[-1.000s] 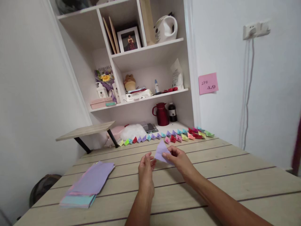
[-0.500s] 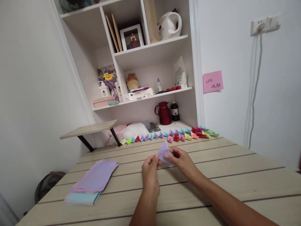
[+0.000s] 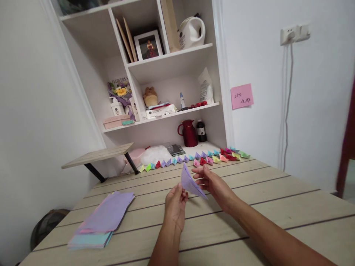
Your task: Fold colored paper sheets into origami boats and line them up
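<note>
A folded sheet of purple paper, roughly triangular with one point up, is held above the table. My left hand pinches its lower left corner between thumb and fingers. Just to the right of the paper, my right hand has its fingers apart and slightly curled. Its fingertips are close to the paper's edge; whether they touch it I cannot tell. A stack of coloured paper sheets, purple on top with pink and light blue below, lies on the table at the left.
Small folded paper boats in many colours line the table's back edge. A raised wooden stand is at the back left. Behind are white shelves with a red jug. A pink note is on the wall.
My right hand has let go of the purple paper and its fingers have spread. The paper has turned and shows as a wider triangle. The view has shifted a little to the right.
</note>
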Available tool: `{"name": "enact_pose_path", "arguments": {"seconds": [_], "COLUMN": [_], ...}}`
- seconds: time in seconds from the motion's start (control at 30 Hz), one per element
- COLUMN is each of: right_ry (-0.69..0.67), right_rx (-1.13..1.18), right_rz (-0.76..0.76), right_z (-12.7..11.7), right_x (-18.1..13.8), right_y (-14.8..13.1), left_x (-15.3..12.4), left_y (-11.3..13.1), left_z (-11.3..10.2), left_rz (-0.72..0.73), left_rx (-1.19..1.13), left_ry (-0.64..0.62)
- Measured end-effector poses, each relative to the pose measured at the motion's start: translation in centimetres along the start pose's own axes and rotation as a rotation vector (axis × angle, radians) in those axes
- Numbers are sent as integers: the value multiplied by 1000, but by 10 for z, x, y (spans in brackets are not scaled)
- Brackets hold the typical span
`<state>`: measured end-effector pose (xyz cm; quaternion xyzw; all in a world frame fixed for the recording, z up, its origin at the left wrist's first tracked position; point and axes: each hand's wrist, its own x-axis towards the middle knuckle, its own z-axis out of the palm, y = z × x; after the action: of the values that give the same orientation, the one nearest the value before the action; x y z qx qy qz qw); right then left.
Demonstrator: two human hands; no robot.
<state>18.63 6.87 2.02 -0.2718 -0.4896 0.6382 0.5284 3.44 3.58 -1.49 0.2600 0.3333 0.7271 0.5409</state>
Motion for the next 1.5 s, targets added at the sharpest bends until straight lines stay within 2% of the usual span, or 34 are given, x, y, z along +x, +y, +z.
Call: {"name": "enact_pose_path", "arguments": {"seconds": [0.1, 0.2, 0.3, 0.43, 0.77, 0.9, 1.1, 1.37, 1.5], "right_ry": [-99, -143, -119, -49, -46, -64, -50, -71, -68], "right_rx": [-73, -200, -299, -374, -290, -280, -265, -223, -167], "right_rz": [-12, -121, -191, -151, -108, -114, -129, -129, -153], "right_z": [1, 4, 7, 8, 7, 9, 10, 11, 12], "right_x": [-5, -7, -6, -2, 2, 4, 2, -1, -4], "right_y": [-6, -8, -4, 3, 16, 23, 18, 16, 9], "left_x": [2, 2, 1, 0, -6, -6, -1, 5, 3], "left_y": [1, 2, 1, 0, 0, -1, 0, -4, 0], "left_z": [-3, -5, -5, -4, 6, 4, -1, -5, -3], "left_rz": [49, 89, 115, 131, 52, 57, 29, 52, 8], "left_rx": [14, 56, 131, 206, 173, 113, 12, -9, -5], "left_ry": [44, 60, 43, 14, -97, -78, -41, -33, -59]}}
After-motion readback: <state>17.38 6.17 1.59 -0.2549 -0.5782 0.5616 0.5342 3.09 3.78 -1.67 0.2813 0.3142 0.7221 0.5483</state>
